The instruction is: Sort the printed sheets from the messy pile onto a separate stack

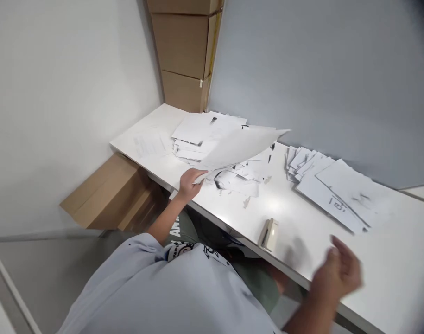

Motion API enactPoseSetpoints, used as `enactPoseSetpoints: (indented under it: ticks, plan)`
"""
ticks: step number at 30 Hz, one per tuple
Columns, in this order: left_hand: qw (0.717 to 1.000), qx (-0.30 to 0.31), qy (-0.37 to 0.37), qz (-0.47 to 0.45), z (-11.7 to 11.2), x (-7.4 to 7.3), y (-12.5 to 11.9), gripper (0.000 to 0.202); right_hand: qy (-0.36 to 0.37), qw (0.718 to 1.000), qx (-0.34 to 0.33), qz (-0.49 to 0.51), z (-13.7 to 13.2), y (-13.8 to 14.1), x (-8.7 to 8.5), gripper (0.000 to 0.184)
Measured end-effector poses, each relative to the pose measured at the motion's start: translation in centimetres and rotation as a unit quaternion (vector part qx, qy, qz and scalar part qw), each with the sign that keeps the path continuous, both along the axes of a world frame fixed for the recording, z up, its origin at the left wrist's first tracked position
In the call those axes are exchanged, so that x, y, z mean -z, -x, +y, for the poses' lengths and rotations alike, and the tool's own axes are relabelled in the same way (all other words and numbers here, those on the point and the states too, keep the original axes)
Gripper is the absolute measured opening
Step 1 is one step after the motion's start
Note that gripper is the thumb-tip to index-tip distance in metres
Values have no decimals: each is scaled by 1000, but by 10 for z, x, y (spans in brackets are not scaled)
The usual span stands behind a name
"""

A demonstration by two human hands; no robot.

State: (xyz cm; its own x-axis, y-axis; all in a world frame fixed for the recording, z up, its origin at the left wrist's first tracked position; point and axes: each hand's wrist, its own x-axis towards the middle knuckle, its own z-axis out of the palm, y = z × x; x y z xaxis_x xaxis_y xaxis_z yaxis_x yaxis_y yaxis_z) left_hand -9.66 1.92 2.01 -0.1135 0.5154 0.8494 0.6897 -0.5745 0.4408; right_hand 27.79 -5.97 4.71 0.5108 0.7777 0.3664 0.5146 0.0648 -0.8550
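My left hand (191, 183) is closed on the near corner of a large white paper sheet (237, 147). The sheet is lifted, its far right corner curling up above a spread of printed papers (194, 129). Off to the right, my right hand (342, 269) is over the front of the table, somewhat blurred, its fingers loosely bent and apart with nothing visible in them. Left of that hand, a cream stapler (270, 234) rests near the table's front edge.
The white table (229, 211) runs along a grey wall panel. Another stack of printed papers (337, 190) lies at the right rear. Cardboard boxes (184, 46) are stacked at the back corner, and an open cardboard box (104, 192) stands below the table's left end.
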Motion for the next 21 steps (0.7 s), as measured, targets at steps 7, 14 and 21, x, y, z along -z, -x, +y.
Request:
enactPoseSetpoints:
  ticks: [7, 14, 21]
  plan:
    - [973, -78, -9, -218, -32, 0, -7, 46, 31, 964, -263, -20, 33, 65, -7, 101]
    - [964, -144, 17, -225, -28, 11, 21, 62, 37, 928, -356, 102, 104, 68, -2, 99]
    - [965, -103, 25, -241, -3, -2, 43, 66, -14, 918, -312, 244, 115, 97, -14, 39]
